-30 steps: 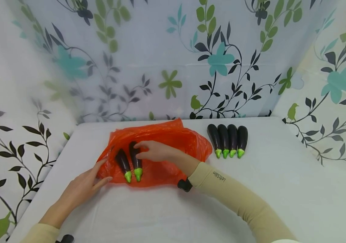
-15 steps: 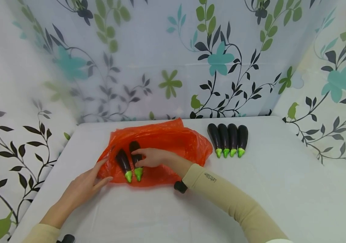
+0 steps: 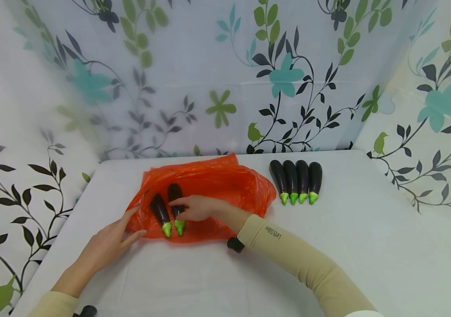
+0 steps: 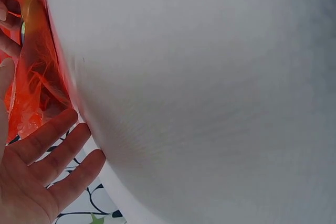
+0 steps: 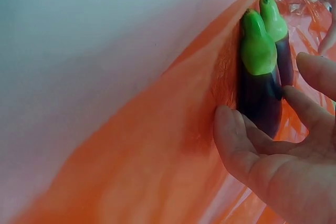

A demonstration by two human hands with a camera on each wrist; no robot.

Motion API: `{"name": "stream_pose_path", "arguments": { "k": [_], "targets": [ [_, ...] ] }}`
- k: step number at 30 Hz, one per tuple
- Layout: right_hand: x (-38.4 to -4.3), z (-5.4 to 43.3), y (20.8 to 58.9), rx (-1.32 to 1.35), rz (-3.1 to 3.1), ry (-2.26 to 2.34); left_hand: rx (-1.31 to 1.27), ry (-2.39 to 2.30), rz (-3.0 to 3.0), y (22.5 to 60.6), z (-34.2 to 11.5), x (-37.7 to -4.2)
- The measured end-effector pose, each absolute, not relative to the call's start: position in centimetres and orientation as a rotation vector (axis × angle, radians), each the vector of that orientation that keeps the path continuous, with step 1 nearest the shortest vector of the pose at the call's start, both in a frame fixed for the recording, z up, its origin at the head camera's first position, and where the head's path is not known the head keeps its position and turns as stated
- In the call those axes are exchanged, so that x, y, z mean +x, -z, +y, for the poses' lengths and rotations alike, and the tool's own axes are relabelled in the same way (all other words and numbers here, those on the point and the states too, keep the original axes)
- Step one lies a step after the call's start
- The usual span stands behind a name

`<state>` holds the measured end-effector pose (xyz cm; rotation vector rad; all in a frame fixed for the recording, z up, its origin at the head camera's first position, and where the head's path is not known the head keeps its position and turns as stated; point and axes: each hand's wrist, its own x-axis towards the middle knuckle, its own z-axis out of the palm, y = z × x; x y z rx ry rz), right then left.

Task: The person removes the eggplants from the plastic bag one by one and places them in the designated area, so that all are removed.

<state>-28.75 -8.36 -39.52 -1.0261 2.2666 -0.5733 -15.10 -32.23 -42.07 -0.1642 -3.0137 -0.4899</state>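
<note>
An orange-red plastic bag (image 3: 209, 176) lies spread with its mouth toward me on the white table. Two dark purple eggplants with green stem ends rest side by side in its left part, a left eggplant (image 3: 160, 214) and a right eggplant (image 3: 175, 193). My right hand (image 3: 199, 208) holds the right eggplant, thumb on one side and fingers on the other, as the right wrist view shows (image 5: 257, 98). At the bag's left edge, my left hand (image 3: 104, 244) touches the plastic with fingers straight and spread; the left wrist view shows those fingers (image 4: 68, 177).
Several more eggplants (image 3: 297, 181) lie in a close row right of the bag, stem ends toward me. A white table (image 3: 194, 281) spreads under everything. Leaf-patterned curtains (image 3: 217, 79) hang behind and at both sides.
My right hand has moved down the right eggplant toward its green end. The eggplants, the bag and my left hand have stayed about where they were.
</note>
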Motion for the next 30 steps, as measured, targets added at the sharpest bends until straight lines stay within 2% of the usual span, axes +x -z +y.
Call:
{"name": "stream_pose_path", "arguments": {
  "k": [21, 30],
  "targets": [
    [-28.73, -8.27, 40.14, -1.039, 2.274, 0.601, -0.17, 0.49, -3.003, 42.1, -32.21, -15.06],
    [-28.5, -8.01, 40.07, -0.9, 2.27, 0.752, -0.169, 0.496, -3.004, 42.09, -32.3, -15.08]
  ]
}}
